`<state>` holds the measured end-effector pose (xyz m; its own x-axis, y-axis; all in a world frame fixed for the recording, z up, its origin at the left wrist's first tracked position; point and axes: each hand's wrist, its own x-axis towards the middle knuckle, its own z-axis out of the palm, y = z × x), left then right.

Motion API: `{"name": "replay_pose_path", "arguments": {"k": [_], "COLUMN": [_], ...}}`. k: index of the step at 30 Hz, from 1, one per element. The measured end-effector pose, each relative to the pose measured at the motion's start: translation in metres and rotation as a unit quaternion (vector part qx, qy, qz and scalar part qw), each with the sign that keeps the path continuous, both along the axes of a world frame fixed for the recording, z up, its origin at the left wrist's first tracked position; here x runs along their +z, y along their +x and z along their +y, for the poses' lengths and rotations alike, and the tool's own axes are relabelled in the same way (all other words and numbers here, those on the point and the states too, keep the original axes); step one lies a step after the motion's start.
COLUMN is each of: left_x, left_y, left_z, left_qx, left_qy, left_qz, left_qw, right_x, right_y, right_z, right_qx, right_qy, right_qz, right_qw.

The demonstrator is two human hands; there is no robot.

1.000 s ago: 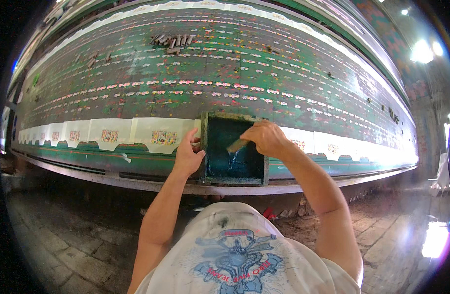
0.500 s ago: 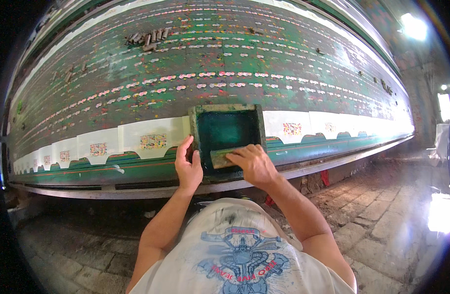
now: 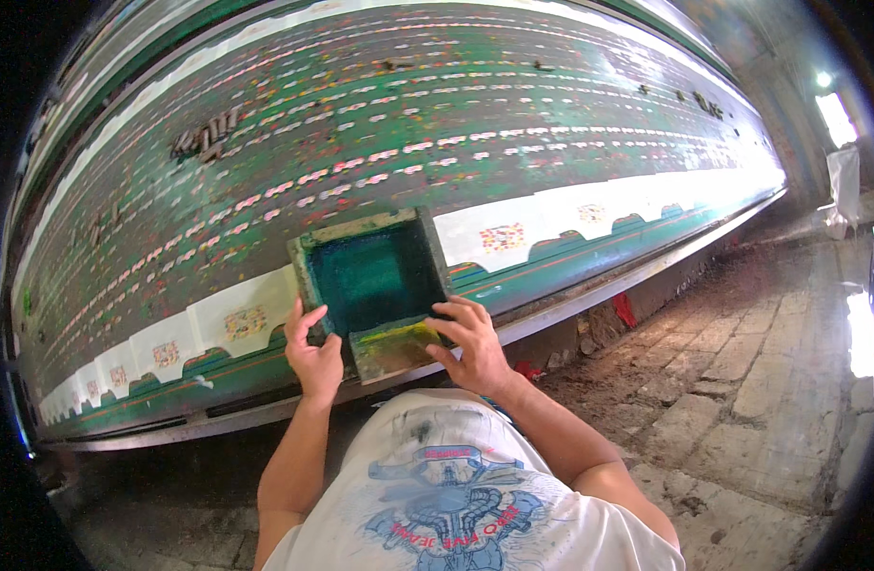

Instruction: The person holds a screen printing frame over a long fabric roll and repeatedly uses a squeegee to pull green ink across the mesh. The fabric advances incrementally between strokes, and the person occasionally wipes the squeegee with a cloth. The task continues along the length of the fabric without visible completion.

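Hands worked a square green-stained wooden printing frame (image 3: 372, 281) on a long green paint-flecked table (image 3: 513, 124).

The left hand (image 3: 313, 352) gripped the frame's near-left corner; the right hand (image 3: 470, 344), fingers curled, pinched a flat yellow-smeared scraper (image 3: 396, 347) at its near edge. Rigid, probably light, ink-slick; its rails seemed the surest hold.

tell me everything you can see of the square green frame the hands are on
The frame is a square, shallow wooden box, its rim worn and smeared with green. Inside, its mesh floor is dark teal and looks wet. It lies flat on the white cloth strip at the near edge of the long green table, hiding part of the strip. A yellow-stained squeegee sits at its near side. The left hand holds its near left corner; the right hand grips the squeegee.
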<state>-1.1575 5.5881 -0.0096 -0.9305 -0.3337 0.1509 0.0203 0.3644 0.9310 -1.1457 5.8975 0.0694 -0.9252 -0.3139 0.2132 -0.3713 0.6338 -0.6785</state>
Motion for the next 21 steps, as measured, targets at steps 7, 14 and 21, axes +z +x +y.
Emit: {"name": "replay_pose_path", "arguments": {"k": [7,14,21], "left_x": [0.004,-0.025,-0.022], "left_y": [-0.029,-0.053,-0.052], "left_z": [0.122,0.239,0.261], "left_qx": [-0.030,-0.022,0.001], "left_qy": [0.018,0.116,0.187], "left_qz": [0.075,0.042,-0.004], "left_qw": [0.997,0.992,0.982], "right_x": [-0.021,-0.030,-0.024], "right_y": [-0.014,-0.034,-0.043], "right_z": [0.121,0.244,0.292], "right_qx": [-0.146,-0.105,-0.048], "right_qy": [-0.240,-0.210,-0.244], "right_qz": [-0.092,-0.056,-0.120], "right_qw": [0.955,0.971,0.961]}}
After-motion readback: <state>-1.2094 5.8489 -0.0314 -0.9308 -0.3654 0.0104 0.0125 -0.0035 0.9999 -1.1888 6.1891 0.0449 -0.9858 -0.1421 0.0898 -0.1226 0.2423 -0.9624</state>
